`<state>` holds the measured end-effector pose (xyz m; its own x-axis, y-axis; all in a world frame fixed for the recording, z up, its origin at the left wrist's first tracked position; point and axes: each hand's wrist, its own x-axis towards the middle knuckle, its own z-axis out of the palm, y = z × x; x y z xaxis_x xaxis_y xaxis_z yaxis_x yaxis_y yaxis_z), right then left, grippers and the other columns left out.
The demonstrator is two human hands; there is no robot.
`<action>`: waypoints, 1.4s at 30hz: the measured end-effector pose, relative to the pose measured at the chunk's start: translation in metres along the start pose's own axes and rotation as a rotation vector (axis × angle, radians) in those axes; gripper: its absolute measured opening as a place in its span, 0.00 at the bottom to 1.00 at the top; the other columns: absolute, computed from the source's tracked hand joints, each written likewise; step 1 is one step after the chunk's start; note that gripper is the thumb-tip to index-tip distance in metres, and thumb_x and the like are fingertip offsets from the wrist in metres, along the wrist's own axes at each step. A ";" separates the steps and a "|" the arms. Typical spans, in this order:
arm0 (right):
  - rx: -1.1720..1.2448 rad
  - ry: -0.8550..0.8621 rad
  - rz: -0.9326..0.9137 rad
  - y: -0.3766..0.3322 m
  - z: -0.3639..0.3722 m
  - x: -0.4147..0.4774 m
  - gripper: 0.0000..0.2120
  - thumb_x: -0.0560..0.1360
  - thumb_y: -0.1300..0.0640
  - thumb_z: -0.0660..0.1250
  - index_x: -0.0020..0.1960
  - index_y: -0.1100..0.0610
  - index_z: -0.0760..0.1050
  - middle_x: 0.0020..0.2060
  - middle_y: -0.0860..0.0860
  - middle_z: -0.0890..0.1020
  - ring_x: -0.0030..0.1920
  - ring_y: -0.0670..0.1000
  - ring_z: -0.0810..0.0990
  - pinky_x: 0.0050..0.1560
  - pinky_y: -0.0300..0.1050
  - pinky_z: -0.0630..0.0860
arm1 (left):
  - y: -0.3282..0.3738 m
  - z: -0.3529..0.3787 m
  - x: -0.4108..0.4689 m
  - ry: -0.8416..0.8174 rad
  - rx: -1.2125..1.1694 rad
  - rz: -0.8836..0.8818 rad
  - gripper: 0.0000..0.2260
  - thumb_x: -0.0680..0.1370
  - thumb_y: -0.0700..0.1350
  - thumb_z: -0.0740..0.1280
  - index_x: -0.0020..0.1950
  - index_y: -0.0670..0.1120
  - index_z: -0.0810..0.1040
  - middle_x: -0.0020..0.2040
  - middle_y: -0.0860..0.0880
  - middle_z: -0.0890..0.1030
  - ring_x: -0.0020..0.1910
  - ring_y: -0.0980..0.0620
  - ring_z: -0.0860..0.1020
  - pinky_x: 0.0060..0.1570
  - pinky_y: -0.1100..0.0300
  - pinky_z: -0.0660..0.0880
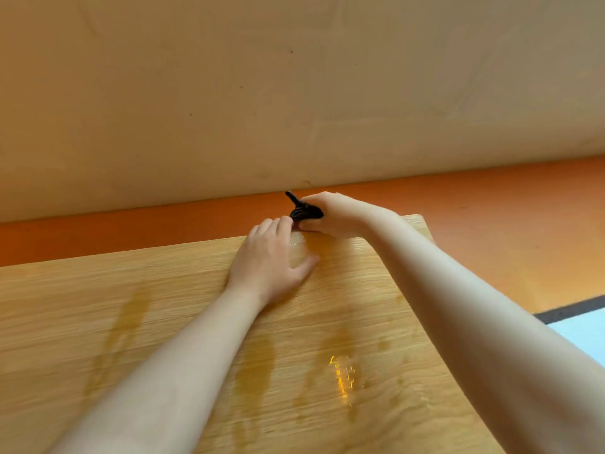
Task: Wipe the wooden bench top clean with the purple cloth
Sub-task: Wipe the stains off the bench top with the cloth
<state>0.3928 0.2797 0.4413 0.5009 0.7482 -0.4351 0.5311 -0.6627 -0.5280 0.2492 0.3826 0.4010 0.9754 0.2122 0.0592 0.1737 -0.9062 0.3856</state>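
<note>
- While both bare arms reach toward 12 o'clock across the wooden bench top (163,306), the left hand (271,257) curls around a clear, rounded bottle-like object (298,253) near the far edge, thumb on its 3 o'clock side.
- At about 1 o'clock from the left hand and touching its fingertips, the right hand (337,214) is closed on a black spray-style nozzle (302,209), whose spout points to 11 o'clock.
- Wet streaks (258,365) darken the wood toward 6 o'clock of both hands, with a bright glint (342,376) among them.
- No purple cloth can be seen anywhere on the bench; neither hand has it.
- Beyond the bench at 12 o'clock runs an orange band (131,224) under a beige wall (294,93).
- At 4 o'clock a pale blue surface with a dark border (579,329) shows past the right forearm.
</note>
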 end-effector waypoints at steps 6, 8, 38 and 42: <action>0.068 0.019 -0.011 -0.002 0.007 0.001 0.02 0.76 0.49 0.66 0.48 0.42 0.74 0.45 0.42 0.80 0.46 0.46 0.78 0.50 0.46 0.74 | 0.000 -0.001 -0.001 0.052 -0.045 -0.013 0.24 0.74 0.62 0.64 0.61 0.45 0.69 0.55 0.49 0.75 0.54 0.49 0.71 0.55 0.57 0.68; 0.065 0.011 -0.014 -0.003 0.008 0.002 0.05 0.76 0.49 0.66 0.44 0.40 0.73 0.44 0.41 0.80 0.45 0.45 0.78 0.52 0.47 0.75 | -0.001 -0.003 0.000 0.020 -0.059 -0.006 0.24 0.75 0.61 0.64 0.62 0.45 0.69 0.56 0.49 0.75 0.56 0.49 0.71 0.56 0.57 0.68; 0.079 0.025 0.033 -0.226 0.121 0.080 0.11 0.79 0.47 0.60 0.59 0.47 0.74 0.52 0.47 0.80 0.51 0.50 0.74 0.57 0.50 0.66 | -0.221 -0.096 -0.081 0.000 -0.074 -0.131 0.13 0.79 0.54 0.60 0.50 0.46 0.78 0.38 0.49 0.71 0.43 0.45 0.74 0.38 0.56 0.65; 0.071 0.032 0.095 -0.184 0.093 0.053 0.06 0.78 0.47 0.62 0.53 0.42 0.75 0.47 0.39 0.78 0.53 0.47 0.74 0.57 0.48 0.66 | -0.220 -0.093 -0.084 0.015 -0.070 -0.112 0.16 0.78 0.59 0.60 0.41 0.48 0.74 0.36 0.50 0.73 0.41 0.49 0.73 0.36 0.57 0.66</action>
<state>0.2584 0.4443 0.4476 0.5690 0.6796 -0.4630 0.4307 -0.7259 -0.5362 0.1169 0.5984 0.3963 0.9483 0.3165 0.0254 0.2711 -0.8488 0.4539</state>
